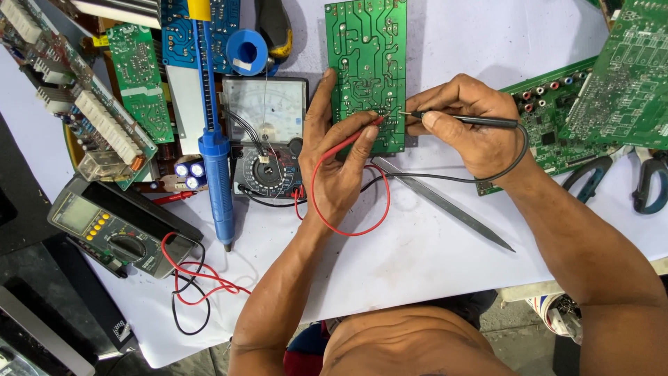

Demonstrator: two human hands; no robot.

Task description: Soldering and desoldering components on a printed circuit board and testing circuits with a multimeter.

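A green circuit board (365, 49) lies solder-side up on the white table. My left hand (334, 160) rests on its lower left edge and pinches the red test probe (362, 132), tip on the board's lower part. My right hand (466, 122) holds the black test probe (480, 121) like a pen, its tip touching the board next to the red one. Red and black leads run back to the analog multimeter (268, 136) left of the board.
A blue desoldering pump (214, 146) lies left of the meter. A digital multimeter (104, 230) sits at lower left. More circuit boards (612, 83) lie right and upper left. Long tweezers (445, 205), pliers (647, 177) and a solder spool (247, 52) are nearby.
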